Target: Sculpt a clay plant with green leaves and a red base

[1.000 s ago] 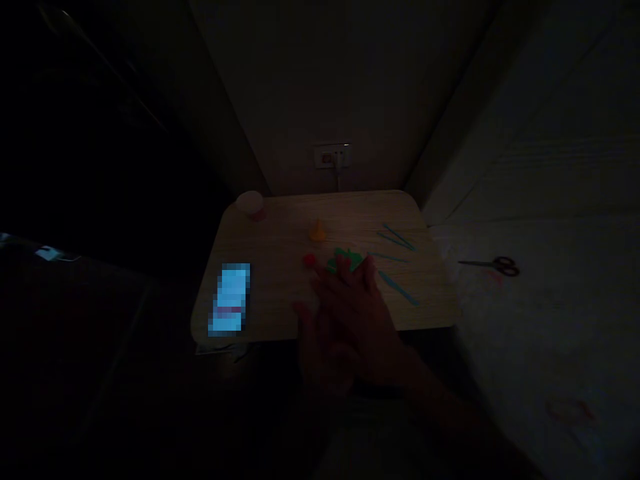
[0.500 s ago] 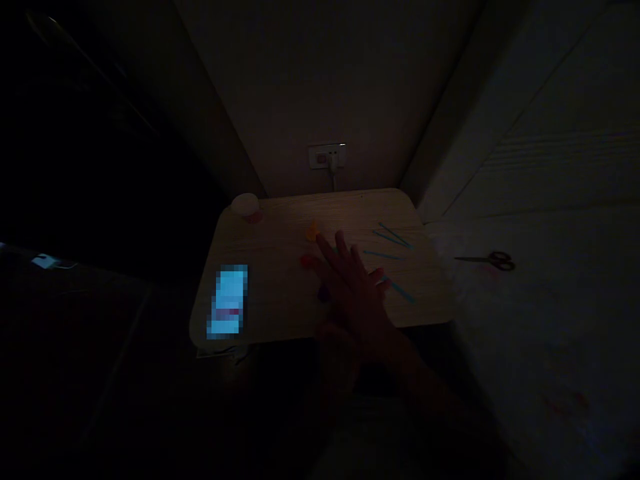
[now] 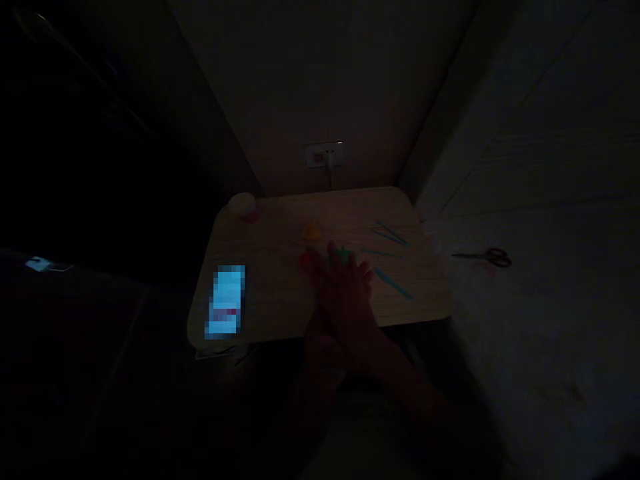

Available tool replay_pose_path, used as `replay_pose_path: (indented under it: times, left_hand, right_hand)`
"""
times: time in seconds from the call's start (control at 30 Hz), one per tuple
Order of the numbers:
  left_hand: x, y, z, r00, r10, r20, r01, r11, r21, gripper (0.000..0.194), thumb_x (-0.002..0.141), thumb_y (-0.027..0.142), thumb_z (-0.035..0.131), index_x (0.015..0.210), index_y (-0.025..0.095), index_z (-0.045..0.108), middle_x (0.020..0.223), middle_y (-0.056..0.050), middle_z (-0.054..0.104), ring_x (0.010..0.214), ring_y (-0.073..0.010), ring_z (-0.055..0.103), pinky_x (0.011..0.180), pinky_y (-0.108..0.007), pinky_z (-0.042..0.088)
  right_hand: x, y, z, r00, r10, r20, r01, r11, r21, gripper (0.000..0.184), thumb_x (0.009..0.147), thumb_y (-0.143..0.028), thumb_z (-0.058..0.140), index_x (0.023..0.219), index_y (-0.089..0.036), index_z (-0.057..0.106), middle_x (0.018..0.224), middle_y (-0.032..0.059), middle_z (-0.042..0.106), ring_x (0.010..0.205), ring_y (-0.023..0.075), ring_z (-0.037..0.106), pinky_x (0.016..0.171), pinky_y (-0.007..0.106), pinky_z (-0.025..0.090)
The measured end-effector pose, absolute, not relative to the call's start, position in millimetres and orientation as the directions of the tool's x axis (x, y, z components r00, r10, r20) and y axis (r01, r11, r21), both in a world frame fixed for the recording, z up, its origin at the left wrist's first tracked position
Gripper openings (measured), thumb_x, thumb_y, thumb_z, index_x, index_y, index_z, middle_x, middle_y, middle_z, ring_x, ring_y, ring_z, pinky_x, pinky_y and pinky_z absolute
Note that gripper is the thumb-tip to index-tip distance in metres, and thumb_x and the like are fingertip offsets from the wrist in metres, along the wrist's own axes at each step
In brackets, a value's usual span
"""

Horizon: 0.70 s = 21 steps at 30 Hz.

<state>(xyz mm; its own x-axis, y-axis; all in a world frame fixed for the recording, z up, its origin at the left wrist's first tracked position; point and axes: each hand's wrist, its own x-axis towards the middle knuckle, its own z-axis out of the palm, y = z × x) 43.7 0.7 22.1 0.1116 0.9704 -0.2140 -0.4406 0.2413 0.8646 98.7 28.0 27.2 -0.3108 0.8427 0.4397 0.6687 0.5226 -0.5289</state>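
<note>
In the dim head view, my right hand [image 3: 345, 293] lies over my left hand [image 3: 367, 273], palm against palm, above the front middle of the small table [image 3: 280, 313]. The right fingers are stretched out and point away from me. From under them the left fingertips stick out to the right, loosely extended. Whatever lies between the palms is hidden. Just beyond the fingers is a bright green piece [image 3: 345, 254], and by the right fingertips a red lump [image 3: 304, 260]. Farther back stands an orange cone-like piece [image 3: 311, 230].
Several thin blue sticks [image 3: 393, 283] lie on the table's right side. A lit, blurred phone [image 3: 227, 300] is at front left, a pale round tub [image 3: 243, 203] at back left. Scissors [image 3: 483, 257] lie on the pale surface at right. A wall socket [image 3: 324, 155] holds a plug.
Both hands have shifted slightly left, with the right hand still over the left. More of the green piece shows now, while a dark lump beside the hands is no longer visible.
</note>
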Motion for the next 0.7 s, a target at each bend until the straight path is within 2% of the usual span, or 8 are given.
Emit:
replay_pose_path:
  times: [0.03,0.07,0.17,0.27,0.37,0.47,0.57,0.7]
  left_hand:
    - [36.9,5.2,23.1,0.149,0.962,-0.227,-0.480,0.271,0.834,0.062,0.097,0.069,0.053,0.142,0.029,0.066,0.150,-0.010,0.066,0.154,-0.0352,0.047,0.123,-0.054,0.044]
    - [30.3,9.6,24.7,0.218,0.939,-0.268,-0.565,0.345,0.750,0.055,0.097,0.063,0.058,0.135,0.027,0.070,0.147,-0.009,0.068,0.153,-0.0336,0.049,0.125,-0.051,0.043]
    - [16.9,18.3,31.8,0.341,0.892,-0.296,-0.663,0.452,0.597,0.051,0.099,0.060,0.052,0.126,0.024,0.075,0.145,-0.011,0.069,0.148,-0.0331,0.054,0.122,-0.052,0.047]
    - [13.1,18.6,37.6,0.335,0.899,-0.282,-0.664,0.437,0.606,0.055,0.100,0.062,0.049,0.124,0.021,0.076,0.140,-0.014,0.072,0.144,-0.0363,0.058,0.118,-0.057,0.051]
    - [11.2,16.7,37.6,0.201,0.938,-0.281,-0.615,0.344,0.709,0.033,0.096,0.045,0.068,0.119,0.024,0.077,0.135,-0.009,0.075,0.143,-0.0339,0.059,0.120,-0.052,0.050]
    - [7.7,19.1,35.1,0.134,0.946,-0.295,-0.595,0.315,0.740,0.030,0.090,0.031,0.080,0.118,0.021,0.076,0.133,-0.009,0.076,0.136,-0.0310,0.065,0.120,-0.047,0.050]
    - [3.3,24.7,33.3,0.101,0.947,-0.305,-0.607,0.302,0.735,0.035,0.087,0.034,0.085,0.118,0.019,0.075,0.128,-0.011,0.077,0.124,-0.0281,0.073,0.112,-0.042,0.055]
    - [-0.8,29.2,28.5,0.111,0.956,-0.271,-0.543,0.287,0.789,0.044,0.087,0.037,0.086,0.125,0.022,0.071,0.122,-0.009,0.079,0.111,-0.0247,0.077,0.097,-0.037,0.060]
  right_hand:
    - [109.1,34.9,25.9,-0.269,0.840,0.472,0.675,0.514,-0.530,0.090,0.100,-0.067,0.050,0.172,-0.023,0.018,0.177,0.0147,0.027,0.166,0.0448,0.009,0.129,0.074,0.012]
    - [119.5,41.2,24.5,-0.203,0.836,0.510,0.683,0.494,-0.538,0.088,0.102,-0.068,0.041,0.171,-0.020,0.016,0.177,0.0180,0.025,0.166,0.0457,0.007,0.127,0.077,0.009]
    - [143.8,51.3,21.2,-0.063,0.838,0.543,0.683,0.433,-0.588,0.081,0.106,-0.070,0.022,0.169,-0.020,0.022,0.175,0.0206,0.027,0.165,0.0471,0.011,0.123,0.081,0.009]
    - [153.3,47.8,20.8,-0.004,0.831,0.556,0.634,0.432,-0.641,0.075,0.107,-0.070,0.018,0.166,-0.026,0.030,0.170,0.0183,0.035,0.161,0.0440,0.026,0.124,0.077,0.018]
    - [156.0,38.9,21.9,-0.033,0.846,0.533,0.568,0.455,-0.686,0.066,0.109,-0.066,0.023,0.160,-0.028,0.042,0.167,0.0153,0.039,0.156,0.0386,0.036,0.125,0.068,0.029]
    - [159.2,31.9,22.5,-0.106,0.857,0.505,0.537,0.476,-0.696,0.051,0.109,-0.058,0.042,0.149,-0.029,0.055,0.161,0.0139,0.047,0.150,0.0367,0.045,0.121,0.064,0.038]
    - [161.4,28.4,23.0,-0.161,0.858,0.489,0.533,0.492,-0.688,0.042,0.102,-0.048,0.064,0.140,-0.030,0.064,0.153,0.0134,0.056,0.142,0.0363,0.053,0.116,0.061,0.045]
    - [159.0,27.9,24.6,-0.189,0.848,0.496,0.512,0.516,-0.687,0.041,0.097,-0.042,0.074,0.136,-0.029,0.068,0.146,0.0129,0.062,0.135,0.0343,0.058,0.111,0.057,0.051]
